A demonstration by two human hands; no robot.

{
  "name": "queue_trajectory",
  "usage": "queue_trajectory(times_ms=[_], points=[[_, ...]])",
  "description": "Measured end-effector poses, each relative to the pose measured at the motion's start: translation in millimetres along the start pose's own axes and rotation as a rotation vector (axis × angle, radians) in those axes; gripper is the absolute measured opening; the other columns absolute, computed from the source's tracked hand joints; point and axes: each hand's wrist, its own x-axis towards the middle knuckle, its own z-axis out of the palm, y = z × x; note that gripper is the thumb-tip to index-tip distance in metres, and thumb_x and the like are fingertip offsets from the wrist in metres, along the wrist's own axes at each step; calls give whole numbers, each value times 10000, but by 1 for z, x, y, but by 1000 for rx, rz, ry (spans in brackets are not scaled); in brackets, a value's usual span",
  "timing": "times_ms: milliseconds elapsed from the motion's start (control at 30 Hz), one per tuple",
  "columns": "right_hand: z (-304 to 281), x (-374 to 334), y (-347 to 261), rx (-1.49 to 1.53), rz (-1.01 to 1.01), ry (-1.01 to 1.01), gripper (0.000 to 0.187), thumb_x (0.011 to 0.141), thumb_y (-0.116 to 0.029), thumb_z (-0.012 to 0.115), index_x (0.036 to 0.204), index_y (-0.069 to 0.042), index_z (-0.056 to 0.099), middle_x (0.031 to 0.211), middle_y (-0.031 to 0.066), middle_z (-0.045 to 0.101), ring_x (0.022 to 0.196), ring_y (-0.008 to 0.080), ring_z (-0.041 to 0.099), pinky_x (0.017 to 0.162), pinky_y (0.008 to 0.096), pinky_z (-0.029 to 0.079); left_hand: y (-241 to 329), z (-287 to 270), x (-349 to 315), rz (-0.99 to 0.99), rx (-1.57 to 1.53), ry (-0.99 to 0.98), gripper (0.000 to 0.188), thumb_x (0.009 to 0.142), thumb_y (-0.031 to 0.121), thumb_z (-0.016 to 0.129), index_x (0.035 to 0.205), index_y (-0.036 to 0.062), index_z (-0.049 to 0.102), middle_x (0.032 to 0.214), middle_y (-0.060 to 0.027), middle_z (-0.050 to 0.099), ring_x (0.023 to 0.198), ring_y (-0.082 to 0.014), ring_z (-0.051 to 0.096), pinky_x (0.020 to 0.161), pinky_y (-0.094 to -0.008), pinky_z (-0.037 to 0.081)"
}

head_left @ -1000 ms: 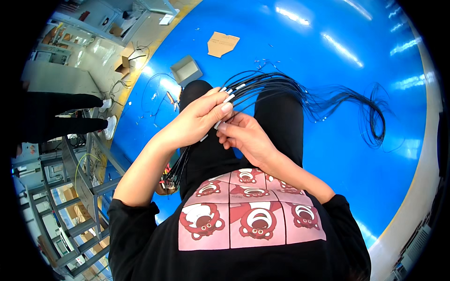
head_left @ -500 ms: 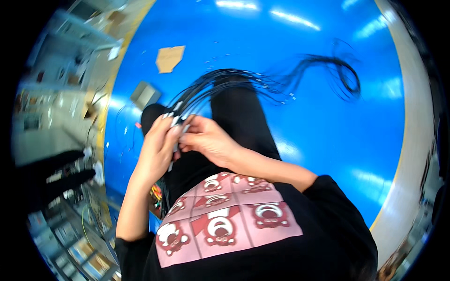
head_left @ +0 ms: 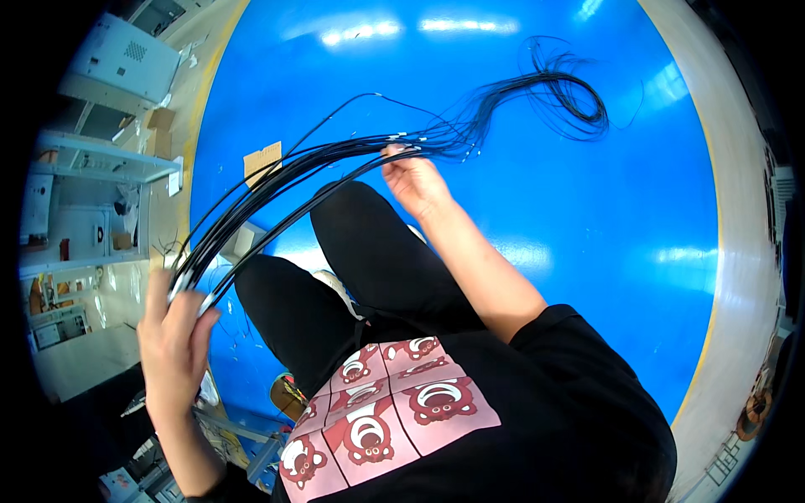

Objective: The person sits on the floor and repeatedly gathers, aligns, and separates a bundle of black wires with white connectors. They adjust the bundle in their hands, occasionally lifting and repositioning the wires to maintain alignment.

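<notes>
A bundle of thin black cables [head_left: 289,172] arches over my knees between my two hands. At the lower left, my left hand [head_left: 173,344] is closed around one end of it, where white sleeves show on the cables. My right hand [head_left: 417,183] pinches a cable on the near side of the bundle, beside several small white tags. Beyond that hand the cables thin out and trail to the far right, ending in a loose coil on the blue floor. One cable bows out apart from the rest, above the bundle.
Past the bundle, a flat piece of brown cardboard [head_left: 263,161] lies on the blue floor [head_left: 604,251]. A grey box [head_left: 243,239] is partly hidden behind the cables. Metal frames and cabinets [head_left: 126,54] stand along the left side.
My hands, close together before, are now far apart. The left moved left and nearer with the cable ends; the right moved right and farther along the bundle, which is now stretched out between them.
</notes>
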Motion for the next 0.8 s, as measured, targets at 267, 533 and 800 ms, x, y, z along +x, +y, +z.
queue_trajectory(times_ms=[267,533,800], points=[[-137,92,-96,-122,-217,317,85,855,32,622,939,29,614,855,123,671,729,206,654,606,295,544,-12,-4,-63,24,233,-283,242,756,177,717,826,48,524,986,-164,524,670,-322,577,533,-415,449],[-262,81,-83,77,-140,752,93,913,40,526,985,81,568,912,193,640,771,280,659,655,352,586,-19,56,-85,-54,103,-366,215,809,181,704,797,73,518,953,-124,515,647,-303,593,557,-416,477],[-108,-74,-49,-475,484,20,219,983,-176,494,1006,26,574,1058,234,655,902,300,683,783,362,583,-25,49,-79,-51,16,-275,199,808,170,700,812,74,526,925,-106,515,669,-300,598,549,-402,490]])
